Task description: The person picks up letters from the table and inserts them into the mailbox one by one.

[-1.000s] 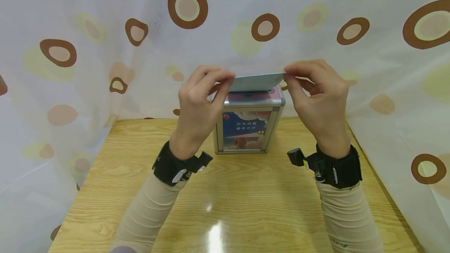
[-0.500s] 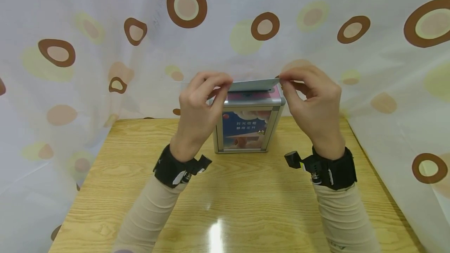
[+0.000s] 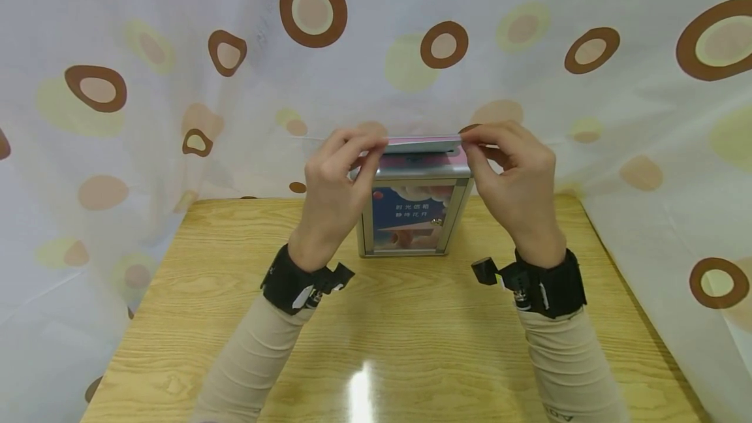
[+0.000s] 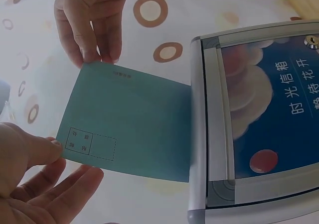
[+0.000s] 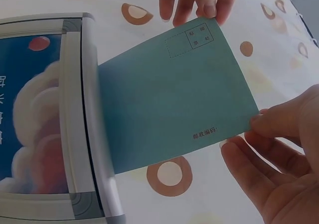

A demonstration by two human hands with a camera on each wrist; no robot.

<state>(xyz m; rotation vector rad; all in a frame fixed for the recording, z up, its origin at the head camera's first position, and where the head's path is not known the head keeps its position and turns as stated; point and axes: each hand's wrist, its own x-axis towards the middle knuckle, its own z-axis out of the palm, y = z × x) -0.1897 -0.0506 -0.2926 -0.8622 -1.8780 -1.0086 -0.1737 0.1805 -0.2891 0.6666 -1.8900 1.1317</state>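
A blue-green envelope (image 3: 420,147) with printed stamp boxes stands over the top of a metal-framed letter box (image 3: 414,217). Its lower part is hidden behind the box's top edge in both wrist views, apparently inside the slot. My left hand (image 3: 339,181) pinches one upper corner between thumb and fingers. At the opposite upper corner, my right hand (image 3: 517,178) pinches the envelope likewise. The right wrist view shows the envelope's face (image 5: 164,99) slightly tilted against the box edge, with the right thumb and fingers (image 5: 284,159) on its near corner.
The letter box stands upright at the back of a wooden table (image 3: 405,331), with a small lock (image 3: 436,221) on its front door. Close behind it hangs a white curtain (image 3: 364,83) with brown ring patterns, which also runs along both sides.
The envelope has sunk lower into the top of the box, so less of it shows. My right hand has moved down and left with it; the left hand has dropped slightly.
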